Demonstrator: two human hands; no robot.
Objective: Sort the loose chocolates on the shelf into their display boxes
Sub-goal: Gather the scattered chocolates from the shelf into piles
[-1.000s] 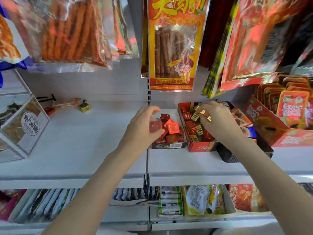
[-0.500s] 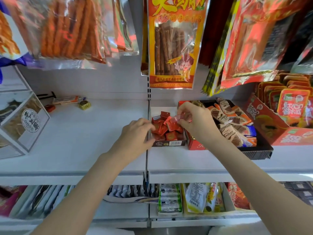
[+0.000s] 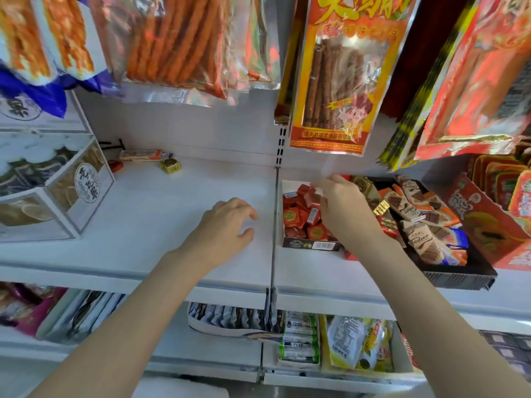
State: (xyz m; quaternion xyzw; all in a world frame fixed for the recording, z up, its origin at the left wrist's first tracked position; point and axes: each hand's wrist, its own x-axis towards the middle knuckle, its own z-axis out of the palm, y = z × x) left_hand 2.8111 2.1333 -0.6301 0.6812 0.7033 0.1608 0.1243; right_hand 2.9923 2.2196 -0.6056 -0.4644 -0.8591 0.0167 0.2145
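Barcode label [image 3: 323,245] on red chocolates' display box [image 3: 311,245]

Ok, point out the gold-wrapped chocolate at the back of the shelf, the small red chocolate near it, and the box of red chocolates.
gold-wrapped chocolate [image 3: 170,166], head view, top face.
small red chocolate [image 3: 115,165], head view, wrapper middle.
box of red chocolates [image 3: 311,245], head view, front wall.

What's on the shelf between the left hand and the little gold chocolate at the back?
Nothing: the head view shows only bare white shelf between the left hand and the gold chocolate.
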